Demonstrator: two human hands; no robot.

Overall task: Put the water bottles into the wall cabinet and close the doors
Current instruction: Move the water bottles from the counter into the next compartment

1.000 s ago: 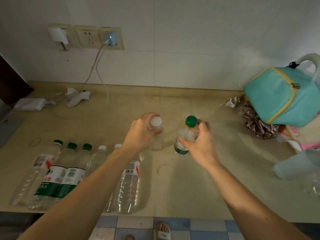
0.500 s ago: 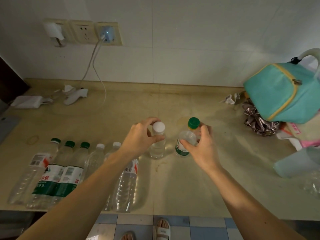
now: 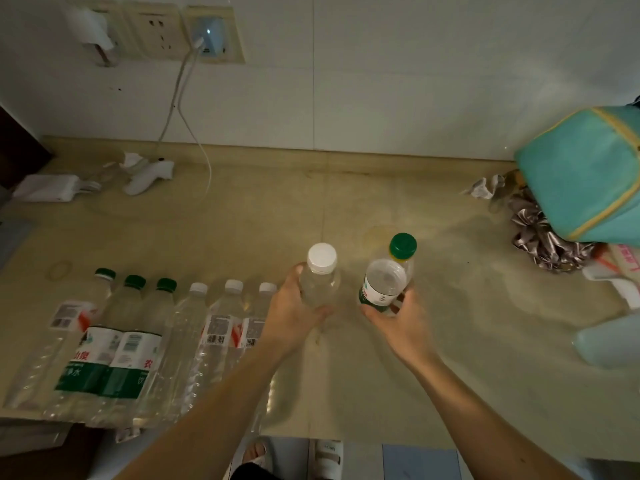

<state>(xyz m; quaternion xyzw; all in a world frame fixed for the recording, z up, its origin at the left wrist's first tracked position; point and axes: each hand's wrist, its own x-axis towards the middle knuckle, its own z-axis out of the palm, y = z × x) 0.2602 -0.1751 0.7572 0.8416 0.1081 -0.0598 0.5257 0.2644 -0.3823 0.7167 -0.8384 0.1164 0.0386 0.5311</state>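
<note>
Nearest: sandalled feet on the tiled floor below the near edge of the beige stone surface. Both bare forearms reach up over that edge.

Near left: a row of six clear plastic water bottles lying flat, side by side and touching, caps pointing far. Three carry green caps, three white. Their bases sit at or just over the near edge.

Mid-scene: left hand, grip wrapped around the body of a small clear bottle with a white cap, upright. Right hand, grip curled around the lower part of a clear green-labelled bottle; its top looks clear or uncapped, cannot tell which. Touching it on the far side is a bottle with a green cap and yellow neck ring; cannot tell whether the same grip takes in both.

Right: a teal zip bag with yellow piping, a crumpled silver scrunchie beneath it.

Far: white tiled wall, a socket strip with a charger and white cable trailing down to the surface. Wall cabinet not in view.

Risks, as judgement: two bottles in one grip may slip apart on the lift; if the labelled one is uncapped, tilting would spill it. Lying bottles near the edge could roll off if nudged by a forearm.
</note>
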